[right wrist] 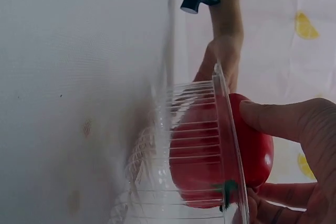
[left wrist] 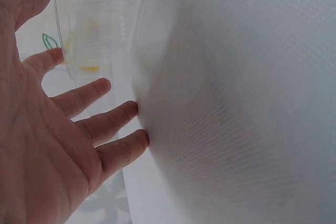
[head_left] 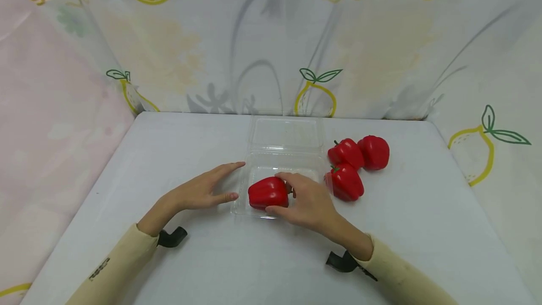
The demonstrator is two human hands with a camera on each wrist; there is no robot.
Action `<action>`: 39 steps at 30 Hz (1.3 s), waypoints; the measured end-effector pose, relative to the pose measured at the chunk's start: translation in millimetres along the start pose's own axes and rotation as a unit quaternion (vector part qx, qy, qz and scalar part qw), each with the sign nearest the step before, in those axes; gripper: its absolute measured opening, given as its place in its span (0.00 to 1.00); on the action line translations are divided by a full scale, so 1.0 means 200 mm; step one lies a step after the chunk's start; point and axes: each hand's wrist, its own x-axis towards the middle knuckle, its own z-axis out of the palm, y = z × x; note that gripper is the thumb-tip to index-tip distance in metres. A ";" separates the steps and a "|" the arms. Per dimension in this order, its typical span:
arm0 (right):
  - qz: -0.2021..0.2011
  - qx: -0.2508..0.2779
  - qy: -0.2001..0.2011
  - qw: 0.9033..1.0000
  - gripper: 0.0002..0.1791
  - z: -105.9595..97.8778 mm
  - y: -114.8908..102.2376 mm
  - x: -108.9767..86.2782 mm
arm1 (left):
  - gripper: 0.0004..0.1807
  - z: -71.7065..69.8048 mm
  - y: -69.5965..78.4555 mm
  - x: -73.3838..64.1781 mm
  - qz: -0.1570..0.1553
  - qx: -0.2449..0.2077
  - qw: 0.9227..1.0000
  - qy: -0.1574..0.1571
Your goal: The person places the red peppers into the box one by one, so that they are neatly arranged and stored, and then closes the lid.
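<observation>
A red bell pepper (head_left: 267,193) lies on its side in the front left of a clear plastic clamshell box (head_left: 302,160), its green stem toward the right. My right hand (head_left: 311,204) grips the pepper's stem end between thumb and fingers. In the right wrist view the pepper (right wrist: 254,148) shows partly through the box's ribbed wall (right wrist: 197,129). At the box's left side is my left hand (head_left: 203,189), fingers spread and fairly straight, fingertips right at the rim. The left wrist view shows this hand (left wrist: 58,124) holding nothing.
Right of the box, several more red bell peppers (head_left: 346,153) sit in a cluster on the white table (head_left: 423,229). The box's hinged lid (head_left: 285,133) lies folded back toward the rear. Behind the table hangs a lemon-printed cloth (head_left: 262,36).
</observation>
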 end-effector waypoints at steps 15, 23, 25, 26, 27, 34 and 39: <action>0.019 0.003 -0.008 1.000 0.42 0.06 -0.03 0.01 | 0.44 0.00 0.01 0.00 0.002 0.004 1.000 0.003; 0.040 -0.003 -0.019 0.999 0.41 0.08 -0.03 0.02 | 0.45 0.00 0.00 0.00 0.005 0.004 1.000 0.001; 0.040 -0.001 -0.020 0.999 0.41 0.08 -0.04 0.02 | 0.45 0.00 0.00 0.00 0.005 0.002 1.000 0.001; 0.041 -0.001 -0.021 0.999 0.41 0.09 -0.04 0.02 | 0.45 0.00 0.00 0.00 0.005 0.001 1.000 0.001; 0.042 -0.001 -0.023 0.999 0.41 0.09 -0.04 0.02 | 0.45 0.00 0.00 0.00 0.004 0.001 1.000 0.001; 0.038 -0.013 -0.034 0.999 0.40 0.09 -0.05 0.03 | 0.45 0.01 0.00 0.00 0.004 0.003 1.000 0.003; 0.030 -0.023 -0.034 0.999 0.39 0.09 -0.05 0.02 | 0.45 0.01 0.00 0.00 0.007 0.003 1.000 0.003</action>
